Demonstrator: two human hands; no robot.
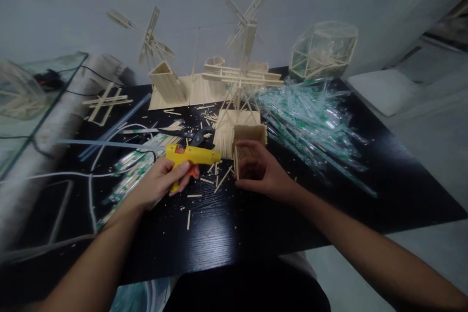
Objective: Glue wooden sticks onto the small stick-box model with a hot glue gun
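1. Reference: clock face centred on the stick box, 12 o'clock pointing away from the person.
2. Task piece: open-topped stick box point(259, 132), near the middle of the black tabletop point(219, 243), at the near end of a flat stick panel point(224, 134).
3. Right hand point(261, 170): closed on the stick box from its near side, thumb and index finger toward its left edge; exact fingertip contact unclear.
4. Left hand point(170, 179): clamped around the handle of a yellow glue gun point(197, 154), between 8 and 9 o'clock. Nozzle aimed toward 3 o'clock, close to the box; whether it touches cannot be told. Translucent glue stick point(109, 143) runs out of its rear toward 9.
5. Hands apart from each other.
6. Dark-handled cutters point(201, 135): 9 o'clock, just beyond the glue gun.
7. Loose short sticks point(224, 179): scattered around 7 o'clock.
8. Clear plastic wrappers with green print point(307, 117): heaped between 2 and 3 o'clock.
9. Stick-built windmill blades point(149, 36): between 10 and 11; second set point(248, 12) at 12.
10. Clear-panelled polyhedral frame point(323, 51): near 1 o'clock.
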